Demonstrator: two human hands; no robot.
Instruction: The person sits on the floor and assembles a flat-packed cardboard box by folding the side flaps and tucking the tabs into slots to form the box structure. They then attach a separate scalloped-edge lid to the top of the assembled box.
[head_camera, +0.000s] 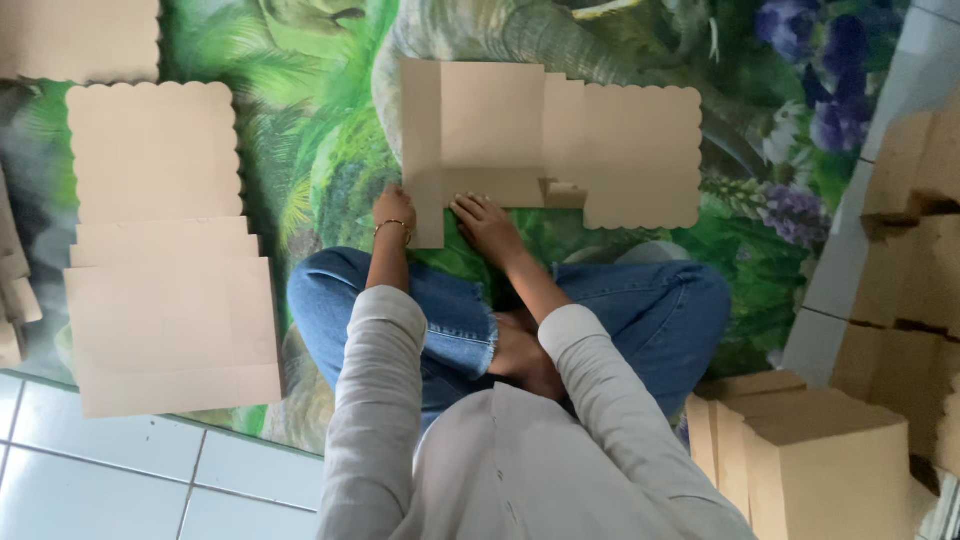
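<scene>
Seated cross-legged in blue jeans (450, 320) and a pale grey long-sleeved top (520, 470) on a green jungle-print floor mat (320, 170). Left hand (393, 212), gold bracelet at the wrist, resting at the near left edge of a flat tan die-cut cardboard box blank with a scalloped right edge (500, 130); fingers mostly hidden behind that edge, so grip on it impossible to tell. Right hand (487, 222) laid flat, fingers spread and pressing on the blank's near edge, closed on nothing. Blank lying flat on the mat just beyond both sets of fingers, stretching away to the right of them. Well left of the fingers, a stack of similar flat tan scalloped cardboard sheets (160, 240). Far right of the fingers, piled folded tan cardboard boxes (830, 440) on the white tiled floor (110, 480).
</scene>
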